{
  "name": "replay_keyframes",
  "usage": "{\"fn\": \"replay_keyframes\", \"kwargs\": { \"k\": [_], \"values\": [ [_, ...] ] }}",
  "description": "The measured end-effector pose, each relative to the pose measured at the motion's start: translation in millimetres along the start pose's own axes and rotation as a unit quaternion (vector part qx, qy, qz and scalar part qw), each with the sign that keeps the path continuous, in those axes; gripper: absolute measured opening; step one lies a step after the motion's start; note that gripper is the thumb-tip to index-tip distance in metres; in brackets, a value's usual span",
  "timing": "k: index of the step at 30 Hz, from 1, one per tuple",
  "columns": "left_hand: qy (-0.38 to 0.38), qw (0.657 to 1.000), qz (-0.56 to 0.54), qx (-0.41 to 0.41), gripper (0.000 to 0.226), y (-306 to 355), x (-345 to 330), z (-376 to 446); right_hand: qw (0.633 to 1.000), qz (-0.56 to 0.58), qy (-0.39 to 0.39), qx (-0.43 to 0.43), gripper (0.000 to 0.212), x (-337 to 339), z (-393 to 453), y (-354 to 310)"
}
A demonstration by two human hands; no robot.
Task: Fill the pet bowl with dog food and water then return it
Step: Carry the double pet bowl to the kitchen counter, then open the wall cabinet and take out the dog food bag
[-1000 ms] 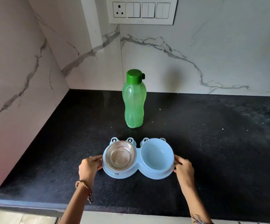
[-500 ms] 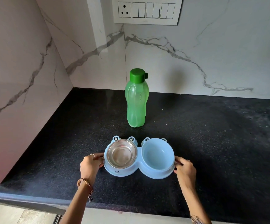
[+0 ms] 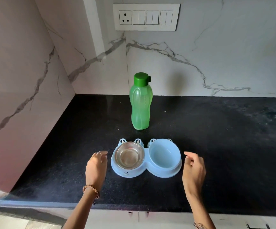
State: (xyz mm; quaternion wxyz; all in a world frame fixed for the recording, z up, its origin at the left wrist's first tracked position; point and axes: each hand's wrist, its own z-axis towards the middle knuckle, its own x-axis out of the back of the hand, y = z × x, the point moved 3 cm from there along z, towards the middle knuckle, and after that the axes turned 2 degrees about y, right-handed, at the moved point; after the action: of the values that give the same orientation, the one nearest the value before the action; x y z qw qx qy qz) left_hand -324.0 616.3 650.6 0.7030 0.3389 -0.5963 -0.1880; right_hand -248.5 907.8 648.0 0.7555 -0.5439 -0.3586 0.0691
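Both hands (left, right) flank the pet bowl, grip apart, touching nothing.

pet bowl flat on black counter, between both sets of fingers, untouched | left hand and right hand loosely curled, empty | green bottle upright beyond fingertips

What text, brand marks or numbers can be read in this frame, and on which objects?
No text can be read in this frame.
Green bottle: raised vertical lettering on its side, too faint to read.
Blue pet bowl: small round logo on the front rim below the steel insert, too small to read.
Switch panel: no markings visible.
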Motion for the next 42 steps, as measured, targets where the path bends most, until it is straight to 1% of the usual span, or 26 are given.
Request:
{"fn": "replay_keyframes", "kwargs": {
  "k": [3,5,6,7,9,11,13,17,21,23,25,28,32,37,39,42],
  "values": [
    [0.025,0.989,0.049,-0.136,0.022,19.9,16.3,-12.5,0.996,0.015,0.005,0.085,0.020,0.3,-16.1,-32.7],
    [0.030,0.972,0.087,-0.215,0.022,30.7,22.5,-17.5,0.988,0.006,-0.005,0.152,0.020,-5.8,-25.2,-53.3],
    [0.041,0.959,0.111,-0.256,0.025,36.0,25.6,-18.6,0.980,-0.007,-0.005,0.201,0.020,-8.9,-29.0,-64.1],
    [0.058,0.944,0.135,-0.296,0.028,42.4,29.4,-19.6,0.968,-0.023,-0.006,0.250,0.020,-11.5,-32.3,-74.8],
    [0.096,0.910,0.168,-0.367,0.035,62.9,41.0,-19.4,0.942,-0.053,-0.013,0.331,0.032,-18.5,-33.8,-96.5],
    [0.120,0.878,0.189,-0.423,0.044,83.4,54.6,-18.6,0.913,-0.094,-0.012,0.397,0.042,-23.0,-33.2,-116.9],
    [0.156,0.854,0.192,-0.458,0.051,104.0,68.7,-14.1,0.884,-0.131,0.001,0.448,0.048,-24.4,-28.0,-140.1],
    [0.229,0.827,0.181,-0.480,0.063,147.6,105.0,-7.8,0.838,-0.148,0.045,0.524,0.054,-11.5,-21.3,-195.7],
    [0.286,0.806,0.176,-0.487,0.078,192.3,145.3,3.0,0.800,-0.165,0.088,0.571,0.060,5.1,-12.4,-251.6],
    [0.313,0.791,0.189,-0.490,0.083,214.9,163.8,7.2,0.789,-0.165,0.100,0.584,0.068,14.1,-5.5,-277.4],
    [0.336,0.775,0.201,-0.497,0.083,238.0,180.1,12.0,0.778,-0.170,0.115,0.593,0.072,23.2,2.2,-303.7],
    [0.362,0.755,0.206,-0.507,0.085,271.4,199.5,23.5,0.763,-0.176,0.142,0.605,0.068,37.9,19.4,-340.5],
    [0.382,0.741,0.222,-0.506,0.085,313.0,215.0,40.9,0.747,-0.195,0.170,0.612,0.066,52.5,50.7,-381.8],
    [0.372,0.759,0.224,-0.484,0.080,362.1,222.4,63.1,0.717,-0.229,0.205,0.626,0.074,61.3,89.2,-420.3],
    [0.365,0.772,0.208,-0.478,0.077,380.5,222.5,73.7,0.713,-0.232,0.221,0.623,0.078,64.6,103.8,-434.0],
    [0.368,0.778,0.202,-0.468,0.075,400.2,220.6,88.5,0.706,-0.248,0.231,0.621,0.084,63.6,121.8,-448.8]
  ]
}}
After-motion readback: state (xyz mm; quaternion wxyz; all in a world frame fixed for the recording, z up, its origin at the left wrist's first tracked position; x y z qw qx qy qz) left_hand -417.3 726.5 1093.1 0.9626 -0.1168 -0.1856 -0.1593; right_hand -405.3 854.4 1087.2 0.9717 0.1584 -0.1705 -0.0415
